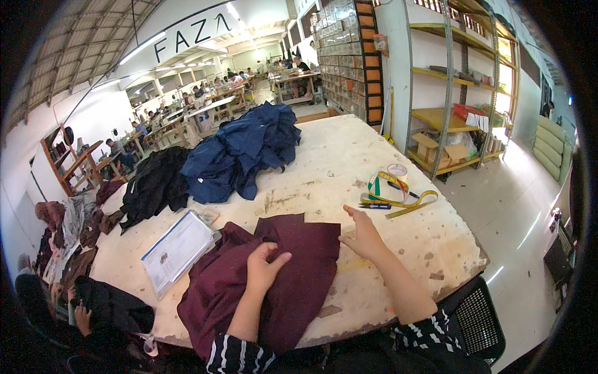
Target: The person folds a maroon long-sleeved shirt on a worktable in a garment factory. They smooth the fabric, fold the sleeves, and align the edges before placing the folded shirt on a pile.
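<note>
A dark maroon piece of cloth (pixel 305 249) lies in front of me on the table, smooth on its right side and bunched up on its left. Over its middle is my left hand (pixel 265 267), fingers bent and thumb held apart from them, with nothing visible in between. At the cloth's right edge my right hand (pixel 364 235) is open. Its fingers stretch away from me, and the thumb points at the edge; whether it touches the cloth I cannot tell.
A clear document pouch (pixel 179 249) lies left of the cloth. Behind it are piles of blue garments (pixel 243 153) and black garments (pixel 156 184). A yellow measuring tape (pixel 414 207), pens (pixel 375 206) and a tape roll (pixel 397 169) lie right. A person's hand (pixel 82 319) shows lower left.
</note>
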{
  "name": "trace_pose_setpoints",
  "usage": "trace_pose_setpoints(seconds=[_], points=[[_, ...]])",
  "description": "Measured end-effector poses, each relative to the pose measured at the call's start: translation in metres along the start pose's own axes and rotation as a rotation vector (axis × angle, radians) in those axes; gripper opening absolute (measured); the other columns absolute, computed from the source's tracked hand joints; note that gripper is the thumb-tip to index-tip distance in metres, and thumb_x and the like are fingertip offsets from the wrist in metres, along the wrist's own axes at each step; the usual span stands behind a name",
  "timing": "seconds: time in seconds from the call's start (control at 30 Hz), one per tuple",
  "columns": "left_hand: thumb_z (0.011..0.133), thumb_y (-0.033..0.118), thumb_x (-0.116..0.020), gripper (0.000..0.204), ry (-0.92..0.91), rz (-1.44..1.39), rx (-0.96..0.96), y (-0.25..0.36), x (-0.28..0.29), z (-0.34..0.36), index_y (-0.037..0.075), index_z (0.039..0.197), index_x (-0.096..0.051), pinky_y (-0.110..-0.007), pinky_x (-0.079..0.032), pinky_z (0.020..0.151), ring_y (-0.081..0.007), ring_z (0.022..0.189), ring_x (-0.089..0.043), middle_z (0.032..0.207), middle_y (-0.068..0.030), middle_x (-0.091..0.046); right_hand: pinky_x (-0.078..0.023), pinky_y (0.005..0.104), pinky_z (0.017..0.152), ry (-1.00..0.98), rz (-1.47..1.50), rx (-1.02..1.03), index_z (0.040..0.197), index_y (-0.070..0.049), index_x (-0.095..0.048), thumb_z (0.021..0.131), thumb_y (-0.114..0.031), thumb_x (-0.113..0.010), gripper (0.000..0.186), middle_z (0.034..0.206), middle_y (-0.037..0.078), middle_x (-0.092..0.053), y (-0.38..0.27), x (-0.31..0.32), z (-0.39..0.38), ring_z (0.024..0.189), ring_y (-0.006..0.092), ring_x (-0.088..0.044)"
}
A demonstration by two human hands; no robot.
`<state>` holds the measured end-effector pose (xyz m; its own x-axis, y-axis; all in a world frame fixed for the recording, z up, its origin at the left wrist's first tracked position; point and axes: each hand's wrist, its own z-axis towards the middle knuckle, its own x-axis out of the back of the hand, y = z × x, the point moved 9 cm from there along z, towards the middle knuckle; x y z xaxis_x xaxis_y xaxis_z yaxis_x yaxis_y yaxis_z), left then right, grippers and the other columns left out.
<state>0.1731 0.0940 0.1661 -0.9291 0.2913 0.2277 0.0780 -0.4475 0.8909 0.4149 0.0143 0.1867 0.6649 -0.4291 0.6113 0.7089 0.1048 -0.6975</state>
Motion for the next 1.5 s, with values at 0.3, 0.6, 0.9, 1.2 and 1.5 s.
trace_pose_setpoints(seconds=[0.3,0.6,0.9,1.2,1.5], points=[[0.070,0.006,-0.075,0.032,-0.181,-0.093,0.024,0.059,-0.038,-0.020,-0.001,0.097,-0.060,-0.025,-0.047,0.077,-0.0115,0.085,-0.060,0.093,-0.0059,-0.065,-0.046,0.0287,0.069,-0.230,0.391,0.252,0.086,-0.003,-0.065,0.071,-0.017,-0.076,0.023,0.079,0.005,-0.064,-0.067,0.004,-0.023,0.072,0.0160,-0.059],[0.071,0.002,-0.073,0.031,-0.313,-0.112,0.136,0.023,-0.047,-0.019,-0.003,0.098,-0.059,-0.026,-0.047,0.078,-0.0125,0.087,-0.059,0.094,-0.0050,-0.065,-0.049,0.0348,0.077,-0.213,-0.096,0.281,0.099,-0.001,-0.062,0.083,-0.019,-0.061,0.024,0.096,0.011,-0.065,-0.050,-0.013,-0.023,0.087,0.0190,-0.062],[0.082,0.015,-0.065,0.025,-0.476,0.012,0.135,0.019,-0.058,-0.024,-0.002,0.100,-0.061,-0.026,-0.046,0.069,-0.0109,0.074,-0.056,0.087,-0.0049,-0.065,-0.030,0.0330,0.102,-0.427,0.537,0.065,0.138,-0.009,-0.030,0.073,-0.024,-0.073,0.080,0.126,0.008,-0.047,-0.034,-0.006,-0.021,0.115,0.0143,-0.045],[0.086,0.014,-0.059,0.018,-0.453,-0.022,0.038,0.023,-0.061,-0.024,-0.003,0.090,-0.055,-0.026,-0.042,0.074,-0.0134,0.078,-0.051,0.082,-0.0061,-0.053,-0.039,0.0257,0.082,-0.249,0.437,-0.087,0.114,-0.010,-0.058,0.066,-0.010,-0.077,0.052,0.072,-0.005,-0.050,-0.029,0.004,-0.018,0.072,0.0063,-0.048],[0.086,0.010,-0.055,0.015,-0.443,0.178,-0.096,0.047,-0.063,-0.027,-0.003,0.084,-0.048,-0.031,-0.040,0.071,-0.0234,0.075,-0.048,0.078,-0.0124,-0.045,-0.039,0.0349,0.084,-0.058,0.242,0.167,0.102,-0.011,-0.064,0.065,-0.021,-0.078,0.040,0.079,0.002,-0.056,-0.045,0.012,-0.017,0.081,0.0173,-0.053]])
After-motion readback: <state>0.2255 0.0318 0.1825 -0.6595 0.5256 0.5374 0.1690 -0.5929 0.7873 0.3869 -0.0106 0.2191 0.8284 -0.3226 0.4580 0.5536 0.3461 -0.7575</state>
